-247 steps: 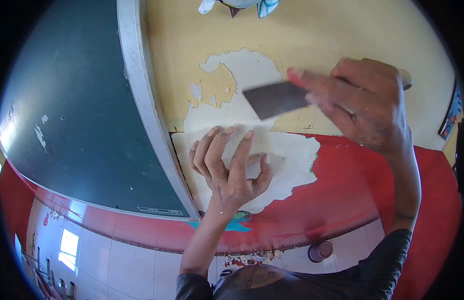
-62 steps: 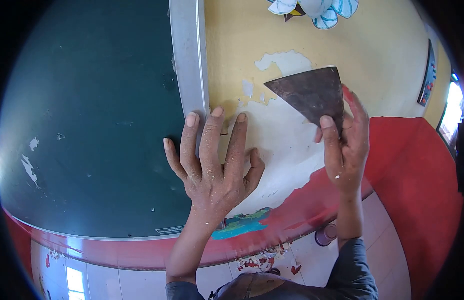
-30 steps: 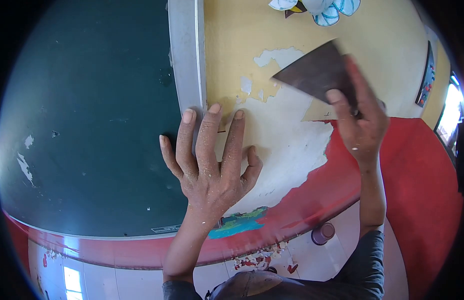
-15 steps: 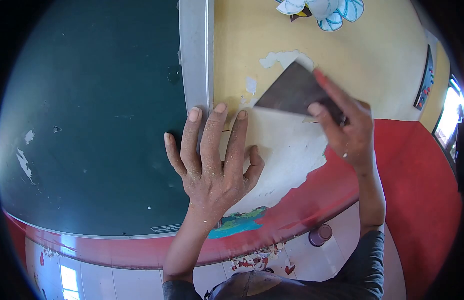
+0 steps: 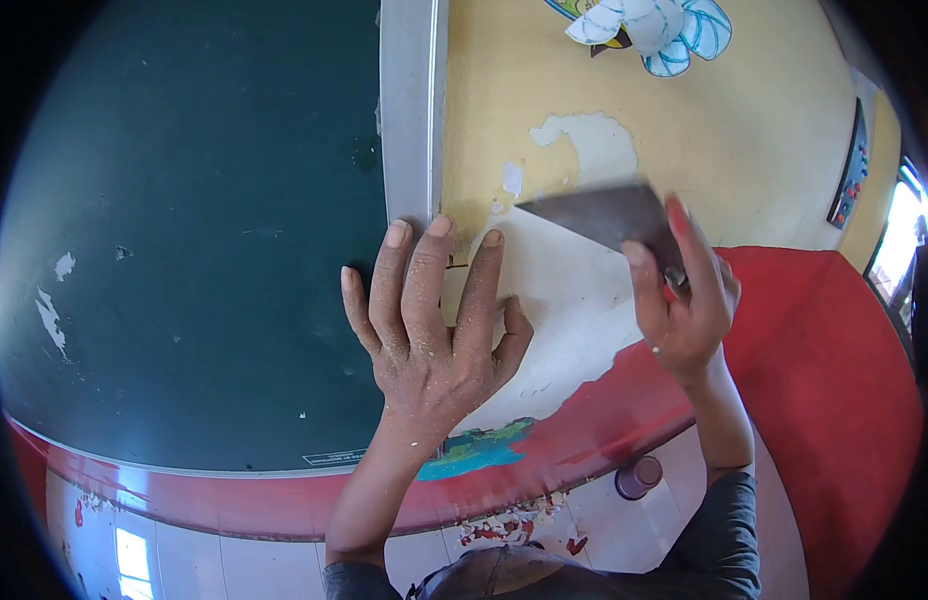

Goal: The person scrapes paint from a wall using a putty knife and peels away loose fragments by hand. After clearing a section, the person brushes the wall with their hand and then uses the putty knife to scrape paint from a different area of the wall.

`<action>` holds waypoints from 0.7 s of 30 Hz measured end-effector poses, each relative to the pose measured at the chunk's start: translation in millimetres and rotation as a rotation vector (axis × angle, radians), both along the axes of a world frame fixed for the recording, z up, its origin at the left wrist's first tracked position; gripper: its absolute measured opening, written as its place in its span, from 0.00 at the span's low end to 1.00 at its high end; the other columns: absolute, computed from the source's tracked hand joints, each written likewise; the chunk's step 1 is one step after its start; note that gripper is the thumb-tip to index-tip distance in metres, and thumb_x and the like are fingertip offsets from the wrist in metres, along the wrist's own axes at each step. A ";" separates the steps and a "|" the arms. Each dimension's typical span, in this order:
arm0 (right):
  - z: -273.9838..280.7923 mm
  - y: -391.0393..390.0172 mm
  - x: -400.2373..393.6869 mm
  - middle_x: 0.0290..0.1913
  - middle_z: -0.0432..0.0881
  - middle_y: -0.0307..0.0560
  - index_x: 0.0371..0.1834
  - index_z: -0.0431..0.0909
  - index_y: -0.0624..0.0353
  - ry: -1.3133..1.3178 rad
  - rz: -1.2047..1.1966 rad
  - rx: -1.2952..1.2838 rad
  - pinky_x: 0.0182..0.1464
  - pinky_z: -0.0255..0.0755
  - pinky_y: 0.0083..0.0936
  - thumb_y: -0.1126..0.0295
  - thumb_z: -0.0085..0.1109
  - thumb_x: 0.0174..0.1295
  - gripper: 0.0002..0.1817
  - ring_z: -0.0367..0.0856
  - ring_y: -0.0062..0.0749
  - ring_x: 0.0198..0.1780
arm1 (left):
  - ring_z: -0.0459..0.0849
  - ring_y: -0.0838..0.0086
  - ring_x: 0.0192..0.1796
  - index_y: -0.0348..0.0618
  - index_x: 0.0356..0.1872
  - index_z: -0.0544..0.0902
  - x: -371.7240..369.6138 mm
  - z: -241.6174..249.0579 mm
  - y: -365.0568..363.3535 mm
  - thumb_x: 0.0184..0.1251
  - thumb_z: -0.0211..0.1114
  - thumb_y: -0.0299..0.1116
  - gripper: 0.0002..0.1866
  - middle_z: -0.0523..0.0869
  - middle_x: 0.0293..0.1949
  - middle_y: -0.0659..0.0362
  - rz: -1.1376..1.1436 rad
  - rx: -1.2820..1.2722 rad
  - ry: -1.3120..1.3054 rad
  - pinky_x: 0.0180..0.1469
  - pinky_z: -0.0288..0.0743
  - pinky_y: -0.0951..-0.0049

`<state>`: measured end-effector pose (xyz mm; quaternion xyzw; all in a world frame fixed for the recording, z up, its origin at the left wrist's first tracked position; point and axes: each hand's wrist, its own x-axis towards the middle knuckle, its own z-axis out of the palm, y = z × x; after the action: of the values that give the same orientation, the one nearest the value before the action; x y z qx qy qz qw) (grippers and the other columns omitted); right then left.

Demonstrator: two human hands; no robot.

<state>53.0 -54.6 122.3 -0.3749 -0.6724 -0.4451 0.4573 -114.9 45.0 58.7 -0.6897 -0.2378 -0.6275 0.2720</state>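
My right hand (image 5: 689, 300) grips a wide dark scraper (image 5: 609, 218), its flat blade angled up and left against the painted wall. The index finger is stretched along the blade, and the handle is mostly hidden in my palm. Around the blade, yellow paint (image 5: 494, 90) borders a bare whitish patch (image 5: 559, 290) with ragged edges. My left hand (image 5: 429, 340), dusted with pale specks, lies with fingers spread over the metal frame (image 5: 412, 120) of the green board (image 5: 204, 250) and the wall beside it.
Red paint (image 5: 824, 350) covers the lower wall, with a blue-green painted bit (image 5: 484, 445) below my left hand. Paint flakes (image 5: 514, 525) and a purplish cup (image 5: 639, 477) are on the tiled floor. A paper flower decoration (image 5: 654, 30) hangs above.
My right hand has moved slightly down, and the scraper blade has swung flatter, uncovering more of the upper bare patch. My left hand keeps its place while the view shifts a little.
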 end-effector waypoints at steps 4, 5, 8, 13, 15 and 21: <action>-7.2 -1.6 -0.7 0.41 0.82 0.50 0.49 0.82 0.53 -0.243 -0.087 0.077 0.25 0.73 0.20 0.76 0.67 0.48 0.21 0.78 0.28 0.26 | 0.62 0.53 0.67 0.49 0.49 0.81 1.0 -1.4 1.4 0.49 0.65 0.40 0.22 0.65 0.61 0.51 -0.009 -0.001 -0.024 0.69 0.48 0.44; -7.7 -3.0 -1.4 0.43 0.81 0.49 0.47 0.83 0.50 -0.288 -0.126 0.063 0.25 0.73 0.19 0.74 0.68 0.46 0.20 0.78 0.28 0.28 | 0.64 0.57 0.67 0.53 0.48 0.83 2.5 -2.5 1.8 0.51 0.63 0.40 0.20 0.67 0.61 0.55 -0.017 -0.010 -0.049 0.70 0.46 0.46; -10.8 -4.2 -1.1 0.47 0.78 0.46 0.44 0.86 0.44 -0.352 -0.196 0.001 0.25 0.74 0.19 0.70 0.69 0.44 0.19 0.78 0.29 0.32 | 0.65 0.61 0.67 0.56 0.46 0.85 4.0 -4.9 4.5 0.53 0.62 0.42 0.17 0.69 0.60 0.59 -0.022 -0.010 -0.076 0.72 0.44 0.47; -14.9 -4.8 -2.3 0.47 0.76 0.44 0.44 0.86 0.43 -0.374 -0.283 -0.027 0.28 0.74 0.20 0.69 0.67 0.45 0.19 0.76 0.29 0.32 | 0.58 0.51 0.69 0.44 0.52 0.78 -0.7 -5.3 4.9 0.47 0.71 0.48 0.30 0.62 0.63 0.51 0.006 -0.001 0.022 0.69 0.45 0.42; -12.6 -5.2 -2.9 0.47 0.76 0.44 0.45 0.86 0.44 -0.347 -0.296 -0.023 0.27 0.73 0.20 0.69 0.66 0.45 0.19 0.76 0.29 0.32 | 0.58 0.52 0.69 0.44 0.52 0.78 -0.7 -4.0 4.0 0.47 0.71 0.49 0.30 0.62 0.63 0.51 -0.005 0.001 0.018 0.69 0.44 0.42; -12.7 -2.1 -3.1 0.46 0.76 0.45 0.44 0.86 0.46 -0.344 -0.285 0.009 0.28 0.73 0.21 0.70 0.66 0.44 0.19 0.75 0.29 0.32 | 0.66 0.61 0.67 0.55 0.47 0.85 4.4 -4.1 4.2 0.53 0.64 0.44 0.18 0.68 0.61 0.59 -0.033 -0.006 -0.090 0.72 0.44 0.48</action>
<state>49.9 -56.7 109.7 -0.3827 -0.6789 -0.5657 0.2697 -110.5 49.2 54.6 -0.6656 -0.2399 -0.6615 0.2486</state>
